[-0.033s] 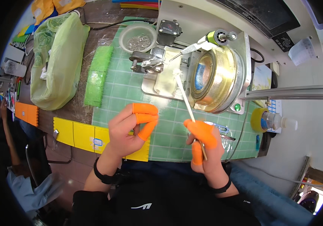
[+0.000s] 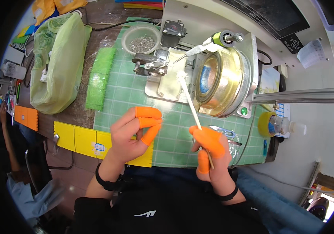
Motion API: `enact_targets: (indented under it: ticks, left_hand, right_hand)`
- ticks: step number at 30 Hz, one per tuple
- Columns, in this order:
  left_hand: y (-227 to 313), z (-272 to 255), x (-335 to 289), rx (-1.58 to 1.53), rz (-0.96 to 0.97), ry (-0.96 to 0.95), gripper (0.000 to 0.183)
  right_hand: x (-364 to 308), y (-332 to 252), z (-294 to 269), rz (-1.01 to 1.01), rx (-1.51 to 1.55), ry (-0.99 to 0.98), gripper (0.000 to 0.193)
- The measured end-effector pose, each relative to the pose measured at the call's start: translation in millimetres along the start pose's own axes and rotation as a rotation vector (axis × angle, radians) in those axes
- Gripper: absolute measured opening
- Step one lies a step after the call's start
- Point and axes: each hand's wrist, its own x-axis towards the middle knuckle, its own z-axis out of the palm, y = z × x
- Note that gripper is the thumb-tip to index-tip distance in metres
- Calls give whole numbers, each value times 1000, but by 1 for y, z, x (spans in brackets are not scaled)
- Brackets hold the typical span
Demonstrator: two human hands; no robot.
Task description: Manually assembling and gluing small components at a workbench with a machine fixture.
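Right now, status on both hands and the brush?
Right hand grips white brush, bristles at the brass machine. Left hand empty above green mat. Nothing between.

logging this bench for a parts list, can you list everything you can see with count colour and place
cutting mat: 1, green gridded, centre of bench
machine drum: 1, brass-coloured, right of mat
brush stick: 1, white, from right hand up to the machine
bowl: 1, clear with small metal parts, top centre
plastic bag: 1, pale green, left
comb strip: 1, green, left edge of mat
yellow strips: several, yellow, front left
orange strip: 1, orange, far left
tape roll: 1, yellow, right
left hand: 1, orange fingertip covers, empty, over the mat
right hand: 1, orange fingertip covers, gripping the stick
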Motion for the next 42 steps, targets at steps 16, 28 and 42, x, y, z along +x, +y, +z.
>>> enact_targets:
  ticks: [16,28,42]
  left_hand:
    - [5,2,0,46,16,24,14]
    - [5,3,-7,78,56,50,13]
    - [13,-30,76,-701,239,164,14]
  right_hand:
    - [3,3,24,224,-85,-188,50]
    - [-39,47,-59,316,-740,62,61]
    - [-92,88,-119,332,-124,556,37]
